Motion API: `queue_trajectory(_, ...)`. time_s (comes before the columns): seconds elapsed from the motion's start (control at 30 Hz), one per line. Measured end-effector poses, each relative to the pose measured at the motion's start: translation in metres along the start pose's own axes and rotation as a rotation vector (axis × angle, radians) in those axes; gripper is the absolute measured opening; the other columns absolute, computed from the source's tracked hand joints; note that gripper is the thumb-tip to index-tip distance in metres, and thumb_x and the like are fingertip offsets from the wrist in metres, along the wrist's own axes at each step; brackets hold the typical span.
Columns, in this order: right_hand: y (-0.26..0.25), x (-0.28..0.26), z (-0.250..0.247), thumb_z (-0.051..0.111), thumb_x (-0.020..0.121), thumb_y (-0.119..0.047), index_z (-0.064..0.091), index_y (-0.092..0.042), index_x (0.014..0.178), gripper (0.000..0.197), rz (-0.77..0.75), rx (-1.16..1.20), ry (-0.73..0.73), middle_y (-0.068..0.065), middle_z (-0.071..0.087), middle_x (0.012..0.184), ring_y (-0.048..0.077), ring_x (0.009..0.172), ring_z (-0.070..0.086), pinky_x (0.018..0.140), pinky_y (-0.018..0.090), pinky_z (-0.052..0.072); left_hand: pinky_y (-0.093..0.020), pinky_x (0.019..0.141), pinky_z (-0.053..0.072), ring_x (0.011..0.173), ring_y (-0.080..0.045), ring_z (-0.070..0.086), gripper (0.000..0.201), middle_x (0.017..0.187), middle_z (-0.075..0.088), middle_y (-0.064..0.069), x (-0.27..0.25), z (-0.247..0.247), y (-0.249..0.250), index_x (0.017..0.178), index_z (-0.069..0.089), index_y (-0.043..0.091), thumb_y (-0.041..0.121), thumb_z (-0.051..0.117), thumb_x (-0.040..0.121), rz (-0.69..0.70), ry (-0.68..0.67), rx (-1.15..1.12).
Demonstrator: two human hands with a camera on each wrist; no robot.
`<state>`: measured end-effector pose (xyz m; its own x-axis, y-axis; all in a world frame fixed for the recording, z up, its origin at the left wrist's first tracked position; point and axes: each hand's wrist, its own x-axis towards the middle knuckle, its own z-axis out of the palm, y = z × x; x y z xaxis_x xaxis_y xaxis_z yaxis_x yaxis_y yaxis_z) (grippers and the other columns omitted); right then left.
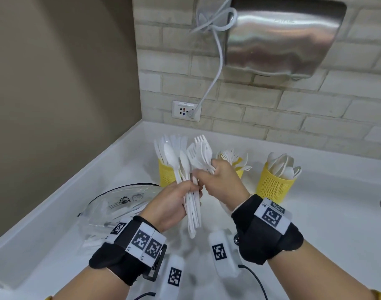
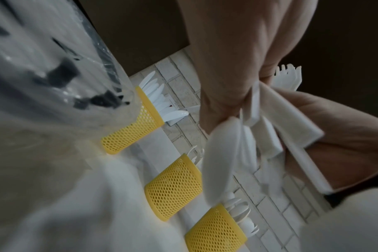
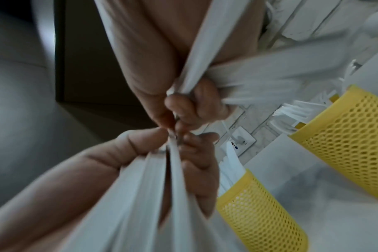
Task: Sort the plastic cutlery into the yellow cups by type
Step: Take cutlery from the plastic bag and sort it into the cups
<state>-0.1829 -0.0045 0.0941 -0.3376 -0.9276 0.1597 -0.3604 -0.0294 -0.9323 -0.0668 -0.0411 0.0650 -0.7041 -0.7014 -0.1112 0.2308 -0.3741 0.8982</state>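
- The left hand [image 1: 176, 202] has its fingers wrapped round the handles of a mixed bundle [image 1: 190, 191] of white plastic cutlery, held upright over the bench [image 1: 315, 224]; my guess is that the heads point up so each type can be read at a glance.
- The right hand [image 1: 222, 180] has its fingers curled round several forks [image 1: 201, 152] at their necks, next to the left hand's grip. It seems to be separating them from the spoons [image 1: 174, 161] that remain in the left hand.
- Three yellow mesh cups stand in a row towards the wall, within reach: the left cup [image 1: 167, 175] holds knives, the middle cup [image 1: 239, 167] forks, and the right cup [image 1: 274, 182] spoons. Each type therefore already has its place.
- The forks in the right hand are closest to the middle cup, which is probably where they are headed.
- A clear plastic bag [image 1: 120, 204] lies on the bench beside the left wrist. It is probably the bag the cutlery came in.
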Motion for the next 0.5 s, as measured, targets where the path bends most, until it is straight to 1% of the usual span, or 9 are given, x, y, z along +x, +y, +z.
queue_trajectory(0.07, -0.003, 0.001, -0.002, 0.050, 0.089, -0.006, 0.045, -0.015, 0.059, 0.032, -0.011, 0.052, 0.069, -0.009, 0.051, 0.043, 0.005, 0.040, 0.048, 0.043, 0.017, 0.037, -0.026, 0.064, 0.042, 0.060, -0.009, 0.055, 0.027, 0.069, 0.061, 0.000, 0.003, 0.001, -0.001, 0.089, 0.063, 0.007, -0.001, 0.037, 0.091, 0.017, 0.022, -0.026)
queue_trajectory(0.1, -0.005, 0.002, -0.005, 0.046, 0.092, -0.008, 0.046, -0.013, 0.068, 0.025, 0.001, 0.124, 0.095, -0.008, 0.055, 0.050, 0.009, 0.045, 0.054, 0.046, 0.018, 0.042, -0.024, 0.061, 0.044, 0.060, -0.009, 0.056, 0.028, 0.072, 0.064, 0.001, 0.005, 0.001, -0.001, 0.095, 0.064, 0.006, 0.000, 0.037, 0.091, 0.026, 0.047, -0.031)
queue_trajectory(0.17, -0.005, 0.008, -0.015, 0.039, 0.097, -0.011, 0.046, -0.008, 0.090, 0.011, 0.023, 0.304, 0.154, 0.004, 0.062, 0.069, 0.011, 0.052, 0.063, 0.055, 0.022, 0.053, -0.020, 0.054, 0.043, 0.062, -0.011, 0.052, 0.029, 0.076, 0.058, -0.002, 0.010, -0.001, -0.002, 0.107, 0.062, 0.001, 0.000, 0.037, 0.091, 0.053, 0.113, -0.062)
queue_trajectory(0.23, -0.002, 0.019, -0.032, 0.037, 0.098, -0.008, 0.044, -0.007, 0.106, 0.011, 0.009, 0.464, 0.220, 0.009, 0.063, 0.077, 0.013, 0.057, 0.066, 0.060, 0.030, 0.058, -0.020, 0.051, 0.040, 0.062, -0.013, 0.045, 0.027, 0.072, 0.048, -0.004, 0.013, -0.006, -0.002, 0.106, 0.060, 0.000, -0.002, 0.037, 0.091, 0.072, 0.173, -0.106)
queue_trajectory(0.27, 0.001, 0.027, -0.041, 0.038, 0.097, -0.005, 0.043, -0.006, 0.111, 0.014, -0.016, 0.521, 0.267, 0.010, 0.062, 0.077, 0.014, 0.058, 0.066, 0.059, 0.030, 0.059, -0.020, 0.050, 0.040, 0.061, -0.013, 0.045, 0.026, 0.070, 0.047, -0.003, 0.013, -0.008, -0.002, 0.103, 0.060, 0.000, -0.002, 0.037, 0.091, 0.081, 0.186, -0.111)
queue_trajectory(0.3, 0.003, 0.035, -0.051, 0.038, 0.097, -0.003, 0.042, -0.005, 0.111, 0.015, -0.047, 0.567, 0.326, 0.009, 0.061, 0.076, 0.012, 0.057, 0.066, 0.059, 0.029, 0.058, -0.021, 0.051, 0.040, 0.061, -0.013, 0.045, 0.025, 0.070, 0.047, -0.003, 0.013, -0.009, -0.001, 0.101, 0.061, 0.001, -0.002, 0.037, 0.091, 0.089, 0.188, -0.107)
queue_trajectory(0.37, 0.007, 0.053, -0.069, 0.040, 0.096, -0.003, 0.045, -0.007, 0.098, 0.007, -0.124, 0.485, 0.474, 0.004, 0.058, 0.074, 0.005, 0.058, 0.063, 0.068, 0.026, 0.055, -0.022, 0.053, 0.040, 0.061, -0.013, 0.046, 0.024, 0.070, 0.048, -0.002, 0.011, -0.010, 0.000, 0.101, 0.061, 0.002, -0.001, 0.038, 0.091, 0.103, 0.175, -0.091)
queue_trajectory(0.43, 0.010, 0.071, -0.081, 0.040, 0.095, -0.002, 0.045, -0.019, 0.082, 0.021, -0.192, 0.323, 0.618, -0.002, 0.055, 0.073, 0.001, 0.062, 0.060, 0.080, 0.027, 0.048, -0.022, 0.054, 0.040, 0.061, -0.013, 0.047, 0.024, 0.069, 0.048, -0.002, 0.011, -0.011, 0.002, 0.100, 0.061, 0.002, -0.001, 0.040, 0.091, 0.108, 0.166, -0.082)
queue_trajectory(0.5, 0.017, 0.086, -0.084, 0.041, 0.093, 0.000, 0.045, -0.020, 0.079, 0.025, -0.229, 0.238, 0.649, -0.002, 0.054, 0.073, -0.005, 0.060, 0.057, 0.076, 0.016, 0.044, -0.022, 0.053, 0.041, 0.060, -0.013, 0.047, 0.023, 0.069, 0.048, -0.002, 0.011, -0.011, 0.004, 0.102, 0.060, 0.002, 0.000, 0.040, 0.091, 0.109, 0.161, -0.082)
